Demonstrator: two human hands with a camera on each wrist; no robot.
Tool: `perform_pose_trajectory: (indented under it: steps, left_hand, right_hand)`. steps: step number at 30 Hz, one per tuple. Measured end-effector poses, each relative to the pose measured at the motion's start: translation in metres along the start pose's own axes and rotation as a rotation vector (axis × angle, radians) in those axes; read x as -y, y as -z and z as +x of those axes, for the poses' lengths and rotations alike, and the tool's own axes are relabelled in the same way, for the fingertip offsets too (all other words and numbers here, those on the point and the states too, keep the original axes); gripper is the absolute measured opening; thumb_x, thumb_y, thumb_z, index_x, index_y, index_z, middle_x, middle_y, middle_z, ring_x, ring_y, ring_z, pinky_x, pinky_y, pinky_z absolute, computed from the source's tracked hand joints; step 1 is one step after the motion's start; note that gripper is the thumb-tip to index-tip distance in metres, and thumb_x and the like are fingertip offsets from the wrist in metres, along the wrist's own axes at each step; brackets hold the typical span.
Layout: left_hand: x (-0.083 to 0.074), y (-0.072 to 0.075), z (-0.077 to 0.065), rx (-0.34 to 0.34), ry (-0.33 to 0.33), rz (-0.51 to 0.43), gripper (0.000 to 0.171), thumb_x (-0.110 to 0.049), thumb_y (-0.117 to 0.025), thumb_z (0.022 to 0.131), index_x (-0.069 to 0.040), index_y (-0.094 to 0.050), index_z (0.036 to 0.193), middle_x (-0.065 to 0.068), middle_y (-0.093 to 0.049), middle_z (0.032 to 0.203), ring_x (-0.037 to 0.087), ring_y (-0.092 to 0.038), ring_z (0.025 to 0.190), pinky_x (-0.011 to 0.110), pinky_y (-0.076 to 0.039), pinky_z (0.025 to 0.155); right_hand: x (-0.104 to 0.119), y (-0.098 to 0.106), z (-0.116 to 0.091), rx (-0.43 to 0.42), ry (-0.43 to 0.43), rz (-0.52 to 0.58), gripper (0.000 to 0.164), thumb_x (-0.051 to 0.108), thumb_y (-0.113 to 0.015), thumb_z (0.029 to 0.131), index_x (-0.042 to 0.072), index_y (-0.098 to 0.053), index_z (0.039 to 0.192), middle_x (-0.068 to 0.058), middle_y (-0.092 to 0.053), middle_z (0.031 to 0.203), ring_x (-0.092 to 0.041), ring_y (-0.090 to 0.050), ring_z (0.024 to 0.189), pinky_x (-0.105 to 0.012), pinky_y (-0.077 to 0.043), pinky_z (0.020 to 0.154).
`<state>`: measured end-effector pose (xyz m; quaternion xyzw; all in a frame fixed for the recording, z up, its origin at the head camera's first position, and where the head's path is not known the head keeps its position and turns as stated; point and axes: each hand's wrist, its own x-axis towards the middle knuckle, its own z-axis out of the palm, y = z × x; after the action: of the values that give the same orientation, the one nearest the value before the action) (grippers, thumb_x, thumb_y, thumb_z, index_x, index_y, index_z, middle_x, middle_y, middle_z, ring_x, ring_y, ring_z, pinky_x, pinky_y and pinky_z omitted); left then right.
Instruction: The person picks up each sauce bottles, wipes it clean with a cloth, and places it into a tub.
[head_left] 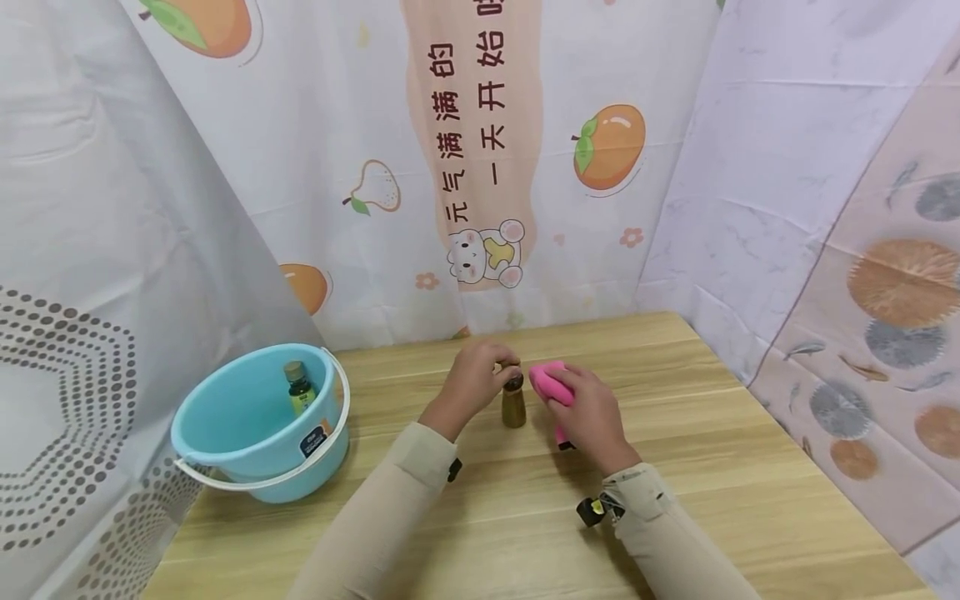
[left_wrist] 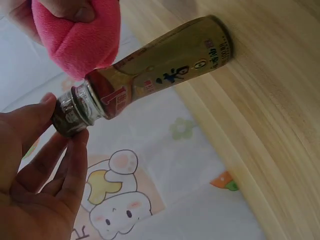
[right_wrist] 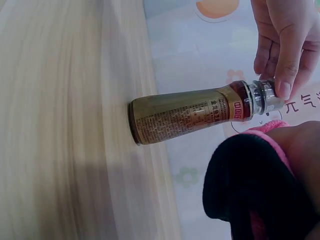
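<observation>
A small glass condiment bottle (head_left: 513,408) with a gold label stands upright on the wooden table; its label characters show in the left wrist view. My left hand (head_left: 474,379) pinches the bottle's cap (left_wrist: 70,111) between thumb and fingertips. Close on the bottle's right side, my right hand (head_left: 592,415) grips a fuzzy pink cloth (head_left: 553,383), bunched up near the bottle's neck. A black part of the cloth (right_wrist: 250,175) hangs below that hand in the right wrist view.
At the table's left stands a light blue bucket (head_left: 258,450) with a white handle. Inside it is another bottle (head_left: 300,390) with a yellow-green label. A printed curtain (head_left: 375,275) hangs behind the wooden table (head_left: 675,392), and more sheeting lines both sides.
</observation>
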<state>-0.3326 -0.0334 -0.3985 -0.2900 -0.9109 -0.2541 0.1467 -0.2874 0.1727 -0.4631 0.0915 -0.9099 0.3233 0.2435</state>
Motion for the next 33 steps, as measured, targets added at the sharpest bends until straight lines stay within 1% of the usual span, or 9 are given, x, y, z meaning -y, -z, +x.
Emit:
perform_pose_trajectory:
  steps: [4, 8, 11, 16, 20, 24, 27, 30, 33]
  left_hand:
    - [0.000, 0.007, -0.012, 0.003, -0.017, 0.003, 0.007, -0.022, -0.078, 0.095, -0.017, -0.082, 0.096, -0.006, -0.078, 0.100, 0.011, -0.072, 0.095, 0.033, -0.061, 0.085]
    - [0.001, 0.014, -0.029, -0.021, -0.032, 0.016, 0.007, -0.023, -0.079, 0.093, -0.018, -0.083, 0.096, -0.006, -0.078, 0.099, 0.011, -0.072, 0.093, 0.032, -0.061, 0.083]
    - [0.002, 0.016, -0.041, -0.057, -0.030, 0.034, 0.008, -0.025, -0.080, 0.092, -0.019, -0.083, 0.096, -0.007, -0.079, 0.099, 0.010, -0.072, 0.092, 0.030, -0.061, 0.081]
    - [0.002, 0.014, -0.056, -0.146, -0.028, 0.027, 0.010, -0.026, -0.082, 0.090, -0.019, -0.083, 0.096, -0.006, -0.080, 0.098, 0.011, -0.075, 0.093, 0.029, -0.062, 0.081]
    - [0.000, 0.009, -0.062, -0.220, -0.039, -0.002, 0.010, -0.022, -0.083, 0.089, -0.013, -0.083, 0.094, 0.000, -0.080, 0.102, 0.016, -0.076, 0.100, 0.033, -0.062, 0.089]
    - [-0.002, 0.005, -0.066, -0.275, -0.026, -0.023, 0.009, -0.018, -0.083, 0.089, -0.010, -0.083, 0.092, 0.004, -0.080, 0.107, 0.020, -0.076, 0.105, 0.035, -0.061, 0.092]
    - [-0.003, 0.002, -0.067, -0.295, -0.020, -0.044, 0.007, -0.016, -0.082, 0.090, -0.009, -0.082, 0.091, 0.005, -0.080, 0.107, 0.020, -0.076, 0.104, 0.036, -0.062, 0.091]
    - [-0.004, -0.002, -0.069, -0.305, -0.011, -0.042, 0.008, -0.018, -0.082, 0.090, -0.010, -0.082, 0.091, 0.004, -0.080, 0.108, 0.020, -0.076, 0.104, 0.035, -0.062, 0.090]
    - [-0.004, -0.005, -0.071, -0.340, 0.007, -0.025, 0.011, -0.020, -0.085, 0.088, -0.010, -0.080, 0.090, 0.004, -0.078, 0.109, 0.021, -0.076, 0.099, 0.033, -0.063, 0.082]
  right_hand:
    - [0.004, -0.008, -0.003, -0.006, 0.001, 0.022, 0.041, 0.022, -0.084, 0.086, 0.011, -0.076, 0.124, -0.019, -0.069, 0.131, -0.042, -0.069, 0.115, -0.058, -0.057, 0.093]
    - [0.013, -0.017, -0.009, 0.004, -0.008, 0.066, 0.043, 0.022, -0.083, 0.086, 0.015, -0.074, 0.128, -0.018, -0.067, 0.134, -0.040, -0.068, 0.117, -0.057, -0.058, 0.094]
    - [0.023, -0.023, -0.015, -0.001, 0.001, 0.095, 0.045, 0.021, -0.082, 0.088, 0.018, -0.073, 0.132, -0.018, -0.066, 0.136, -0.040, -0.067, 0.118, -0.056, -0.058, 0.093]
    - [0.037, -0.031, -0.024, -0.037, 0.060, 0.105, 0.050, 0.017, -0.081, 0.088, 0.020, -0.070, 0.136, -0.019, -0.064, 0.140, -0.042, -0.067, 0.120, -0.058, -0.059, 0.092]
    - [0.041, -0.036, -0.030, -0.066, 0.079, 0.092, 0.054, 0.015, -0.083, 0.086, 0.019, -0.069, 0.138, -0.017, -0.063, 0.140, -0.040, -0.067, 0.120, -0.058, -0.058, 0.094]
    - [0.042, -0.039, -0.034, -0.061, 0.070, 0.090, 0.054, 0.017, -0.084, 0.086, 0.019, -0.069, 0.138, -0.015, -0.064, 0.139, -0.037, -0.068, 0.119, -0.055, -0.059, 0.095]
    - [0.042, -0.039, -0.036, -0.039, 0.057, 0.088, 0.054, 0.017, -0.084, 0.087, 0.019, -0.069, 0.138, -0.015, -0.064, 0.139, -0.036, -0.068, 0.119, -0.054, -0.059, 0.095]
    - [0.041, -0.040, -0.038, -0.022, 0.052, 0.077, 0.053, 0.016, -0.084, 0.087, 0.018, -0.069, 0.138, -0.015, -0.063, 0.140, -0.036, -0.068, 0.119, -0.053, -0.059, 0.095]
    - [0.040, -0.041, -0.039, -0.013, 0.061, 0.071, 0.053, 0.017, -0.083, 0.088, 0.017, -0.068, 0.138, -0.015, -0.064, 0.139, -0.035, -0.068, 0.119, -0.052, -0.060, 0.094]
